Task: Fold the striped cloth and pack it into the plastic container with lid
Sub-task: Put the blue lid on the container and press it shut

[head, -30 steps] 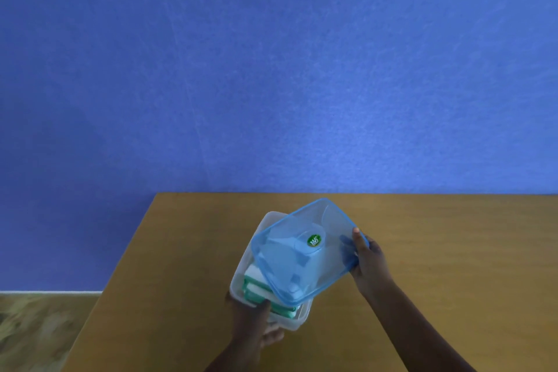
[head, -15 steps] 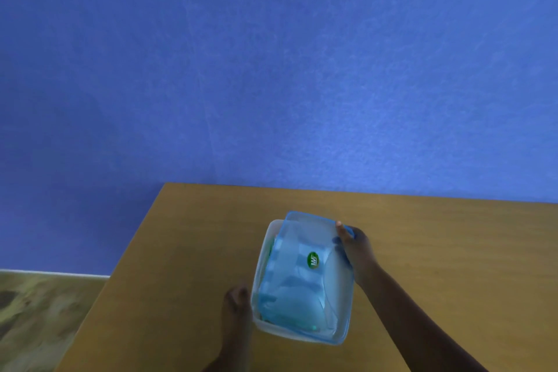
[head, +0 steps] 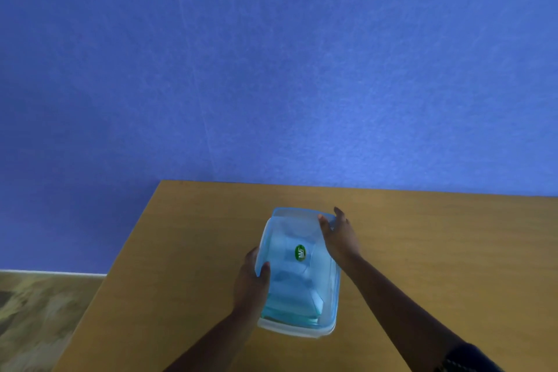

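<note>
Sitting on the wooden table [head: 422, 251], nearer its left edge than its right: the clear plastic container [head: 290, 330] with the translucent blue lid [head: 302, 281] lying over its rim and the folded striped cloth [head: 290, 305] showing faintly through from inside. Gripping the lid's left rim, thumb curled on top: the left hand [head: 252, 279]; clasping its far right corner, fingers wrapped over the edge: the right hand [head: 339, 238]. Stretching bare to the right and toward the blue wall [head: 271, 69]: broad tabletop, with floor [head: 39, 317] showing past the left edge.
</note>
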The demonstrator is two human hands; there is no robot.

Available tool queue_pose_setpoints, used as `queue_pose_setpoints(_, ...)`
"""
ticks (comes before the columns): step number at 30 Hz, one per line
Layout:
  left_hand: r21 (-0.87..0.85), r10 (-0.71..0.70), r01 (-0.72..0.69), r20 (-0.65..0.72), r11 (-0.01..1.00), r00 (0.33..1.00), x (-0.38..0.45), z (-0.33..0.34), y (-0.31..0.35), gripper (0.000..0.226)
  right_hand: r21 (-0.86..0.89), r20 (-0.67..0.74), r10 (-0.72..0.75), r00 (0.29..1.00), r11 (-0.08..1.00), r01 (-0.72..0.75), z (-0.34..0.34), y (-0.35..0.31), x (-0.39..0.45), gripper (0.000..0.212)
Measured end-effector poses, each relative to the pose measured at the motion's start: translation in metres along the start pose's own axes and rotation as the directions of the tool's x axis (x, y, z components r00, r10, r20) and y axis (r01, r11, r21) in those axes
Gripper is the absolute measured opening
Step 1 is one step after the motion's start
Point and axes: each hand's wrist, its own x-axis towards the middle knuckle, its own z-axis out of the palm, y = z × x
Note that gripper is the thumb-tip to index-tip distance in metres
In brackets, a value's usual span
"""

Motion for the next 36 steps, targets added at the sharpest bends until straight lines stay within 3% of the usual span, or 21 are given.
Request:
queue_pose_setpoints(3,-0.012,0.015,-0.015,0.028,1.000,0.999,-0.003,-0.001,-0.003,0.044,-0.014,0.043,0.031,0.999,0.999,-0.031,-0.003,0.002,0.008,0.043)
queue_pose_setpoints(7,0.009,0.043,-0.043,0.036,0.999,0.998,-0.008,0.000,-0.008,0.046,0.027,-0.014,0.083,0.996,0.996,-0.083,-0.010,0.002,0.017,0.043)
queue_pose_setpoints(13,0.013,0.057,-0.057,0.010,0.998,0.998,-0.011,0.004,-0.015,0.045,-0.037,-0.009,-0.039,0.999,0.999,0.038,-0.004,0.002,0.006,0.031)
queue_pose_setpoints(18,-0.072,0.052,-0.054,-0.021,0.996,0.998,-0.015,0.008,-0.015,0.040,-0.240,0.080,-0.120,0.989,0.961,0.136,0.010,0.002,-0.005,0.035)
queue_pose_setpoints(24,-0.094,0.055,-0.057,-0.025,0.994,0.998,-0.013,0.009,-0.017,0.037,-0.270,0.136,-0.132,0.982,0.949,0.165,0.008,0.001,-0.007,0.038)
queue_pose_setpoints(31,-0.142,0.048,-0.044,0.022,0.989,0.999,-0.010,0.007,-0.017,0.041,-0.379,0.094,-0.094,0.991,0.917,0.123,0.016,-0.006,-0.012,0.048)
queue_pose_setpoints(36,-0.200,0.062,-0.048,0.066,0.979,0.996,-0.007,0.006,-0.019,0.037,-0.354,0.086,-0.069,0.994,0.931,0.095,0.020,-0.005,-0.010,0.049)
